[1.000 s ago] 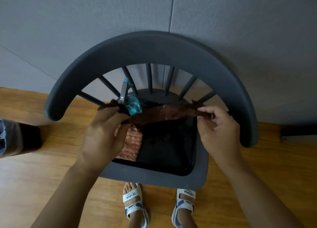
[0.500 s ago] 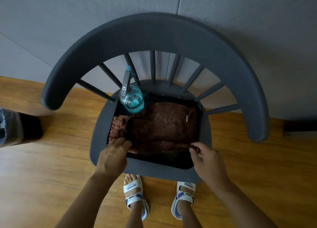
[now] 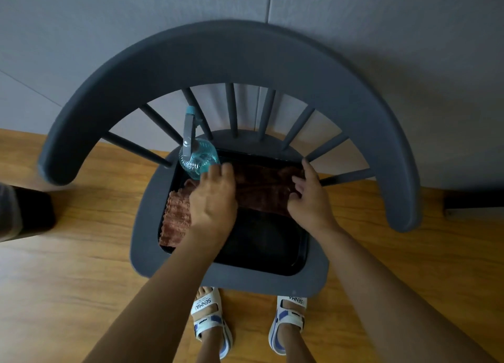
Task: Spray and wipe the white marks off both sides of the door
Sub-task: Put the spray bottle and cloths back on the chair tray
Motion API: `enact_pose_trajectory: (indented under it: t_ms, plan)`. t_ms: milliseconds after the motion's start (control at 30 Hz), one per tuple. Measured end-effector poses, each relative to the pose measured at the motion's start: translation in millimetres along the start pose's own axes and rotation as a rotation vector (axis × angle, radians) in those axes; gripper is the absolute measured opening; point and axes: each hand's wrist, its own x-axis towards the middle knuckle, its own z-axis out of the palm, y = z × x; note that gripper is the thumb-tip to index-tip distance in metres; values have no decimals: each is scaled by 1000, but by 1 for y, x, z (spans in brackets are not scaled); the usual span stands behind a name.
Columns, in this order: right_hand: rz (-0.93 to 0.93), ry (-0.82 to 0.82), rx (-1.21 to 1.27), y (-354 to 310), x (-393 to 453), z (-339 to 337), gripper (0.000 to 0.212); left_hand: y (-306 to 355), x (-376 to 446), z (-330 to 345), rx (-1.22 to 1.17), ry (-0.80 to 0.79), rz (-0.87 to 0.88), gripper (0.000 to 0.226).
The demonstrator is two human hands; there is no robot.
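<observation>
A dark brown cloth (image 3: 261,190) lies folded across the far half of a black tray (image 3: 267,250) on the seat of a grey chair. My left hand (image 3: 212,199) lies flat on the cloth's left end, fingers straight, fingertips close to a clear blue spray bottle (image 3: 199,158) standing in the tray's far left corner. My right hand (image 3: 311,199) is at the cloth's right end with its fingers curled on the fabric. A lighter ribbed brown cloth (image 3: 176,218) shows at the tray's left side, partly under my left hand. No door is in view.
The grey chair (image 3: 245,54) has a curved backrest and spindles close behind the tray, against a grey panelled wall (image 3: 136,21). The floor is wood. My sandalled feet (image 3: 210,319) stand right in front of the seat. A dark object (image 3: 24,212) sits at the left edge.
Both hands brought the cloth's near edge from the front of the tray over to its far side, folding the cloth in half. The near half of the tray is now bare.
</observation>
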Motion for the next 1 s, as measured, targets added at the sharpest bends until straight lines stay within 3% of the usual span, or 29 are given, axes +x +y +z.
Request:
enact_pose_trajectory:
  t_ms: [100,200,333,433,567,700,833,1000]
  plan:
    - [-126,8,-233,6,7,5,64,16,-14,16,197,-35,194,37]
    - [-285,-11,-547,17,11,5,36,27,-21,49,162,-216,325,38]
    - [-267,-129,-722,22,10,1,32,52,-22,87,120,-231,398,53]
    - [-283,-138,-662,25,10,-4,35,64,-19,102,120,-204,320,46]
    - [-245,39,-420,33,1,-12,36,65,-20,107,123,-131,323,35]
    - [-134,192,-232,30,-7,-17,30,56,-28,103,-144,-31,302,40]
    - [79,103,-31,26,0,-12,47,43,-54,104,-421,56,322,30]
    - [86,88,-146,32,16,3,73,36,-70,109,-475,145,332,13]
